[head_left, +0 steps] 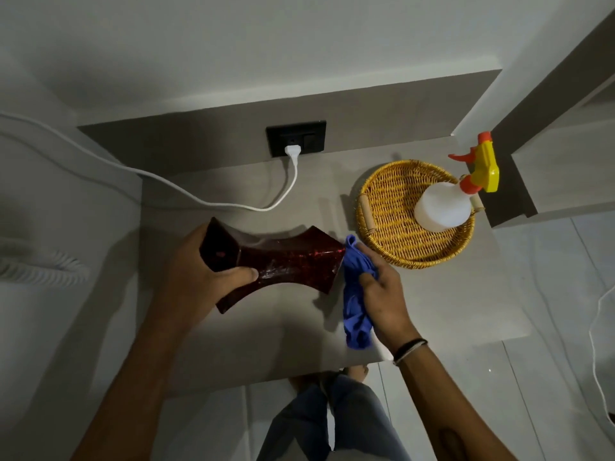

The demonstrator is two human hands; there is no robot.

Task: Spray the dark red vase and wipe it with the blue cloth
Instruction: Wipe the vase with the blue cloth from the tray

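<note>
The dark red vase (289, 261) lies tipped on its side above the grey tabletop (253, 344), its glossy waist narrow and both ends flared. My left hand (196, 277) grips its left end, thumb across the front. My right hand (382, 291) holds the bunched blue cloth (356, 304), whose top touches the vase's right end. The white spray bottle (442, 206), with a yellow and orange trigger head (484, 164), stands in the wicker tray (382, 201) to the right, apart from both hands.
A white cable (186, 191) runs from a plug in the black wall socket (295, 138) across the table's back left. A dark panel (519, 181) rises behind the tray. My legs and the tiled floor (549, 327) show below the table's front edge.
</note>
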